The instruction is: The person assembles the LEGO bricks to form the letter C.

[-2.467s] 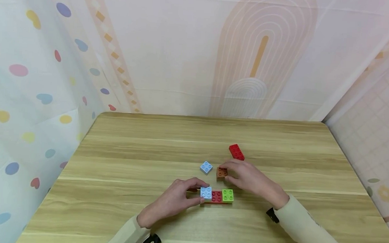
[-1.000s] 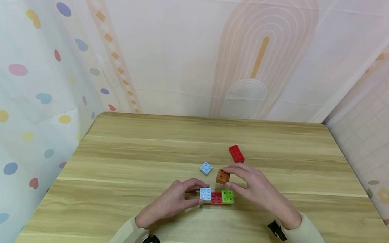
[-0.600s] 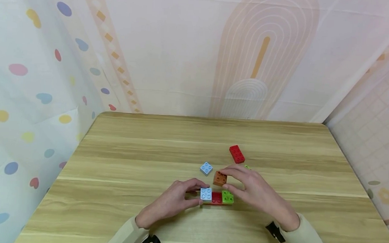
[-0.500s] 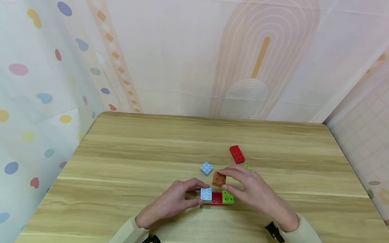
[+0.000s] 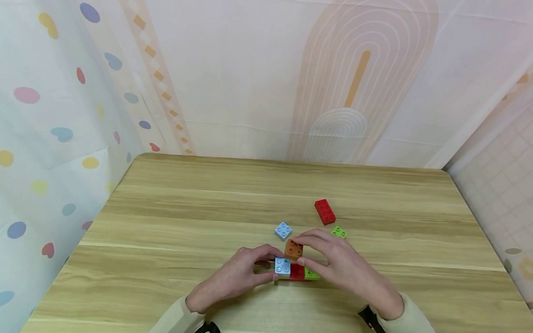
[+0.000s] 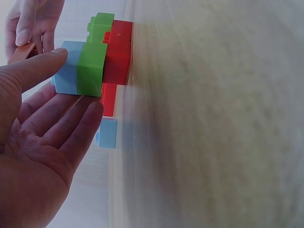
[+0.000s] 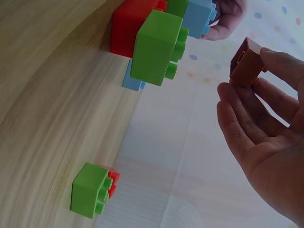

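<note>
In the head view my left hand (image 5: 234, 273) pinches a light blue toy building brick (image 5: 282, 267) between thumb and fingers. The left wrist view shows this brick stacked on a green brick (image 6: 91, 70), which sits at one end of a red base brick (image 6: 118, 61). Another green brick (image 7: 154, 47) stands on the base's other end, studs up. Bare red studs lie between the two ends. My right hand (image 5: 338, 257) pinches a brown brick (image 5: 294, 250) in the air, just above and behind the base. Its hollow underside shows in the right wrist view.
Behind the hands, a loose light blue brick (image 5: 283, 231), a loose red brick (image 5: 325, 211) and a loose green brick (image 5: 339, 232) lie on the wooden table (image 5: 204, 193). Patterned cloth (image 5: 243, 77) hangs behind the table and along its sides.
The right hand has lifted the brown brick off the table and carried it left and towards the base. The loose green brick has come into sight behind that hand. The left hand stays put.
</note>
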Demonstrator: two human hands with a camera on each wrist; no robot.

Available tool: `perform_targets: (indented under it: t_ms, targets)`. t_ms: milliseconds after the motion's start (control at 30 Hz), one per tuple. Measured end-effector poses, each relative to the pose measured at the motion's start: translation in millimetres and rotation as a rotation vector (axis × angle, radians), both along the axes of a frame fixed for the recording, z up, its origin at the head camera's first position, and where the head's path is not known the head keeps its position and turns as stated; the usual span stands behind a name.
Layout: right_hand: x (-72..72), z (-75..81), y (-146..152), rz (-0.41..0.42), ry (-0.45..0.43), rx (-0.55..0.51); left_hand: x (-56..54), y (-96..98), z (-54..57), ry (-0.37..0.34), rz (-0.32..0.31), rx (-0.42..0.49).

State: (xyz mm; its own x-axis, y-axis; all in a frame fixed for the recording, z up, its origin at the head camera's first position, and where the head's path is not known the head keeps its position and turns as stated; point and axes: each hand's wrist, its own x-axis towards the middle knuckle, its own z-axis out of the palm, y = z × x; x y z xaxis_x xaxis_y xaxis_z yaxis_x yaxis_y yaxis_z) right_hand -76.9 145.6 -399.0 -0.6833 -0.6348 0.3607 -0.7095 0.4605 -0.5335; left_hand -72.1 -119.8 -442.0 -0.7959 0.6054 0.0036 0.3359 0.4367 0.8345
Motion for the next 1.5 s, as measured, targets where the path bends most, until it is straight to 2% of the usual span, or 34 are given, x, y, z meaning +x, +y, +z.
perform_targets:
  t_ms: [400, 733, 967, 1500]
  targets:
    - [2.1, -1.8, -5.6, 0.014, -0.054, 0.035, 0.7, 0.8, 0.3, 0.006, 0.015, 0.010]
    - [2.2, -6.4, -8.5, 0.045, -0.018, 0.021, 0.4, 0.4, -0.3, 0.028, 0.024, 0.006]
    - [2.1, -9.9, -10.8, 0.072, -0.009, 0.021, 0.1, 0.3, -0.1, 0.018, 0.024, 0.001]
    - [3.0, -16.0, -16.0, 0.078, -0.086, 0.028, 0.1, 0.8, -0.6, 0.023, 0.020, 0.008]
